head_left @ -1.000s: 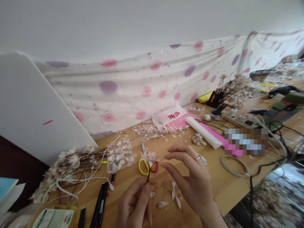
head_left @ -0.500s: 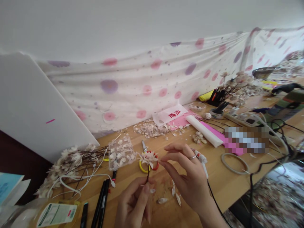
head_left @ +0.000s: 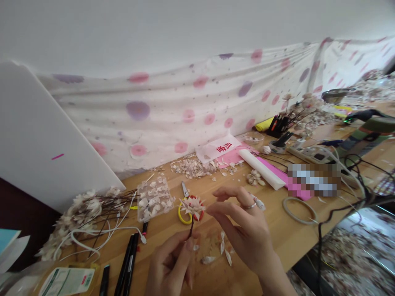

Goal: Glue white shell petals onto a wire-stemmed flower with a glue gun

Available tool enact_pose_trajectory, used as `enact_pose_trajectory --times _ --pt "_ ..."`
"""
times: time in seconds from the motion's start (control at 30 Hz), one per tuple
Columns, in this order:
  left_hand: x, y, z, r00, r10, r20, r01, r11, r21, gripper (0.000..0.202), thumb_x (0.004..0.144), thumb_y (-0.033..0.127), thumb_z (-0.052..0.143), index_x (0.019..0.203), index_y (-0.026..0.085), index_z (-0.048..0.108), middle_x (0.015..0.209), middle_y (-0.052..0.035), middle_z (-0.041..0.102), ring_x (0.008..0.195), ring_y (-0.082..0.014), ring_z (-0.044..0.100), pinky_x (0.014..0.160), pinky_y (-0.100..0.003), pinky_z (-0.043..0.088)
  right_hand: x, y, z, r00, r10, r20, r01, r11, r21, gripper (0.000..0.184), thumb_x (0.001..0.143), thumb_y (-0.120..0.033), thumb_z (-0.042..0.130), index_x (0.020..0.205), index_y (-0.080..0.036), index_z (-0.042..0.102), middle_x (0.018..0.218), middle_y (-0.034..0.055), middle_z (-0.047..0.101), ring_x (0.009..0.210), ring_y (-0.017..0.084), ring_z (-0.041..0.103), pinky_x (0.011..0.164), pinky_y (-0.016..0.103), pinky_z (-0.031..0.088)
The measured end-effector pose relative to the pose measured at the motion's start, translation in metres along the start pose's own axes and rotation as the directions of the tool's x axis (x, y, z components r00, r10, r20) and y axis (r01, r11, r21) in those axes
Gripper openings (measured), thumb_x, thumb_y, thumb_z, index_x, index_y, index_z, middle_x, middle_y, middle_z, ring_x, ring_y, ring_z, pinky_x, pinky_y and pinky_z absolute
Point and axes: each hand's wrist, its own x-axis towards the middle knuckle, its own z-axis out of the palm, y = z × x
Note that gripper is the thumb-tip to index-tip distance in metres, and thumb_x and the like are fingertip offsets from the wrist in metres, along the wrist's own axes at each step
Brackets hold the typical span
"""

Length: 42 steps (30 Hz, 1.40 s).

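Your left hand (head_left: 175, 259) has its grip closed, thumb against fingers, on the dark stem (head_left: 191, 228) of a pale-petalled flower (head_left: 191, 205). The flower stands upright above that grip and, as seen from your head, overlaps the handles of the scissors (head_left: 185, 188), hiding part of them.

Your right hand (head_left: 243, 222) is just to the right of the scissors handles, its thumb and forefinger brought near one another at the flower's right edge. Whether this grip has hold of a petal cannot be told at this scale. A white object (head_left: 260, 202) shows partly behind your ringed finger.

Change noted: a second ago your right thumb and forefinger stood visibly apart, clear of the flower; they have since come together at its edge. Half a second ago more of the white object was exposed. Your left grip on the stem is unchanged.

Around the scissors on the worktop (head_left: 277, 234): a clear compartment tray (head_left: 138, 209) of pale pieces to the left; a petal heap (head_left: 193, 167) beyond; loose petals (head_left: 208, 260) nearer you, slightly right; dark markers (head_left: 131, 263) nearer you, to the left.
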Motion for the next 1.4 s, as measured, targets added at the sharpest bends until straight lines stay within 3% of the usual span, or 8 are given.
enact_pose_trajectory --times 0.17,0.4,0.63,0.87,0.97,1.1,1.27,1.4 --pt "0.001 -0.003 -0.001 0.999 -0.002 0.038 0.002 1.0 -0.007 0.044 0.074 0.062 0.073 0.084 0.02 0.079 0.039 0.0064 0.045 0.036 -0.0089 0.036 0.04 -0.022 0.031 0.002 0.001 0.0 1.0 -0.013 0.016 0.013 1.0 -0.008 0.022 0.091 0.0 0.059 0.095 -0.021 0.065 0.107 0.0037 0.056 0.091 0.012 0.061 0.081 0.024 0.052" --pt "0.012 -0.018 -0.013 0.976 -0.084 0.2 0.108 0.988 -0.112 0.046 0.079 0.065 0.066 0.085 0.02 0.073 0.032 0.0095 0.039 0.03 -0.0056 0.022 0.034 -0.019 0.016 0.004 -0.002 0.002 0.997 0.047 -0.065 -0.046 0.999 0.014 0.019 0.09 -0.006 0.064 0.101 -0.021 0.064 0.097 0.004 0.062 0.09 0.016 0.064 0.078 0.026 0.055" --pt "0.013 -0.016 -0.01 0.99 -0.006 0.141 0.032 0.982 -0.185 0.04 0.081 0.06 0.069 0.082 0.019 0.07 0.033 0.0102 0.04 0.031 -0.0034 0.02 0.038 -0.019 0.013 0.001 -0.005 0.009 0.997 0.049 -0.065 -0.049 0.999 0.006 0.012 0.087 -0.01 0.069 0.09 -0.021 0.064 0.098 0.0038 0.062 0.092 0.015 0.064 0.08 0.024 0.053" --pt "0.011 -0.016 -0.007 0.995 0.004 0.098 0.025 0.956 -0.293 0.034 0.081 0.054 0.072 0.078 0.02 0.069 0.033 0.0092 0.043 0.032 -0.0048 0.024 0.037 -0.019 0.015 -0.005 -0.015 0.022 0.967 0.219 -0.126 -0.209 0.974 0.092 0.007 0.088 -0.016 0.068 0.085 -0.022 0.067 0.094 0.0035 0.063 0.086 0.016 0.062 0.073 0.028 0.05" --pt "0.012 -0.018 -0.005 0.995 0.035 0.09 -0.006 0.952 -0.305 0.036 0.081 0.055 0.072 0.076 0.02 0.069 0.033 0.01 0.041 0.032 -0.005 0.024 0.037 -0.019 0.019 -0.009 -0.017 0.031 0.93 0.364 -0.058 -0.345 0.914 0.213 0.01 0.091 -0.022 0.065 0.081 -0.022 0.068 0.081 0.0014 0.061 0.077 0.016 0.058 0.068 0.029 0.047" --pt "0.009 -0.015 -0.003 0.998 0.038 0.053 -0.022 0.961 -0.277 0.041 0.077 0.059 0.073 0.069 0.02 0.065 0.032 0.0093 0.041 0.032 -0.0049 0.023 0.037 -0.02 0.018 -0.011 -0.019 0.039 0.884 0.462 0.069 -0.455 0.818 0.353 0.014 0.093 -0.031 0.063 0.093 -0.024 0.075 0.074 -0.0003 0.06 0.071 0.015 0.055 0.067 0.029 0.044" --pt "0.003 -0.009 -0.001 1.0 0.001 0.009 0.001 0.985 -0.172 0.045 0.075 0.067 0.069 0.076 0.023 0.071 0.035 0.0079 0.042 0.032 -0.009 0.029 0.036 -0.023 0.027 -0.007 -0.025 0.043 0.835 0.491 0.249 -0.544 0.666 0.51 0.038 0.096 -0.04 0.058 0.066 -0.022 0.07 0.059 -0.0009 0.061 0.068 0.015 0.05 0.067 0.029 0.042" --pt "0.003 -0.008 -0.001 0.999 -0.006 0.032 0.011 0.987 -0.158 0.046 0.075 0.07 0.067 0.077 0.025 0.072 0.034 0.0077 0.041 0.03 -0.0106 0.029 0.034 -0.026 0.029 -0.005 -0.027 0.046 0.791 0.529 0.308 -0.598 0.561 0.573 0.046 0.094 -0.049 0.058 0.06 -0.02 0.068 0.056 -0.0002 0.058 0.062 0.014 0.048 0.057 0.026 0.039"
